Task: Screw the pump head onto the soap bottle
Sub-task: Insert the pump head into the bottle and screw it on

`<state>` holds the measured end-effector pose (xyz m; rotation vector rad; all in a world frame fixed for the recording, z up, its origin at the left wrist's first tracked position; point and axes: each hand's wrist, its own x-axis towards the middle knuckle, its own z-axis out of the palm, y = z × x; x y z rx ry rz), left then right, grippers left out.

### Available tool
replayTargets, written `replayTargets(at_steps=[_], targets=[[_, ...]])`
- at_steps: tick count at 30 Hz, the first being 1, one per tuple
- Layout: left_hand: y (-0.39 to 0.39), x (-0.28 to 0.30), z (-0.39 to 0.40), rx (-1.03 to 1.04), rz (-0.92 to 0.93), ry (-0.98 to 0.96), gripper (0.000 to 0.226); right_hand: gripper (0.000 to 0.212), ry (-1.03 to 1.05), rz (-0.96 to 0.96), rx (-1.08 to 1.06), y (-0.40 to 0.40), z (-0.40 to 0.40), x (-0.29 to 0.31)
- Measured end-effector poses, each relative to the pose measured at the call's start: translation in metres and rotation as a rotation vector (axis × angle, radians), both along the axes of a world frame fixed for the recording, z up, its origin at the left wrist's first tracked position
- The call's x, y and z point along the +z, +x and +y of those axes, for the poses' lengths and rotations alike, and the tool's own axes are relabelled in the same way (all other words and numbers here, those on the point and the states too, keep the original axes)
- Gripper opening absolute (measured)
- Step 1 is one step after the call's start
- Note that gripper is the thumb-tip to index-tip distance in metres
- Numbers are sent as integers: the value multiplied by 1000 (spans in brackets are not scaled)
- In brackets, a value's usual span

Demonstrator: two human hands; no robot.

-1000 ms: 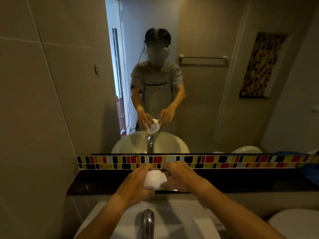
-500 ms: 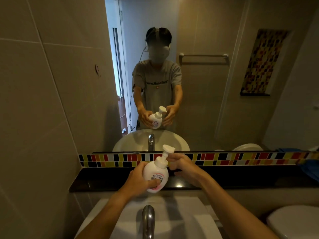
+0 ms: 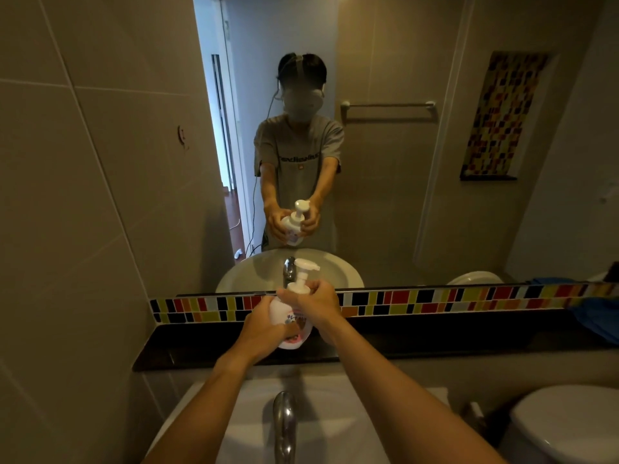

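Note:
A white soap bottle (image 3: 290, 333) with a pink label is held upright above the black ledge (image 3: 187, 346). My left hand (image 3: 264, 333) wraps its body from the left. The white pump head (image 3: 303, 272) stands on the bottle's neck with its nozzle pointing right. My right hand (image 3: 313, 306) is closed around the collar at the base of the pump head. The mirror (image 3: 385, 145) repeats the bottle and both hands.
A chrome tap (image 3: 284, 420) rises from the white sink (image 3: 335, 396) just below my arms. A coloured tile strip (image 3: 435, 299) runs along the mirror's foot. A white toilet (image 3: 566, 423) sits at lower right, and a blue cloth (image 3: 599, 323) lies on the ledge's right end.
The bottle went from lying sideways in both hands to upright with the pump head on top. My right hand has slid from beside the pump onto its collar.

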<state>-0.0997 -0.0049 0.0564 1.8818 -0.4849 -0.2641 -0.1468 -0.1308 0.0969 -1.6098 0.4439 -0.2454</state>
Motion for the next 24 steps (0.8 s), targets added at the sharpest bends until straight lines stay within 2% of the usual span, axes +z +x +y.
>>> replayTargets(at_steps=[3,6,10,12,14,16,17,20,24], targets=[[-4,7,-2,-8,-14,-33,56,54,78,-14,-1,-3,1,5],[-5,15,0,-32,-4,-63,49,42,163,-76,107,-4,-5,10],[-4,25,5,-122,76,-124,42,46,133,-134,187,-8,-19,17],[-5,26,5,-110,62,-95,44,42,139,-138,131,-8,-20,17],[-7,23,2,-43,-13,-37,47,50,132,-136,28,-7,-16,14],[-10,20,-3,-1,-49,-43,46,54,122,-121,-28,-4,-11,13],[-10,20,-6,0,-45,-66,45,50,125,-112,-30,-3,-11,15],[-11,25,-8,-47,37,-108,42,18,193,-122,97,-4,-19,25],[-4,30,4,-256,340,-223,59,27,210,-68,225,-7,-29,27]])
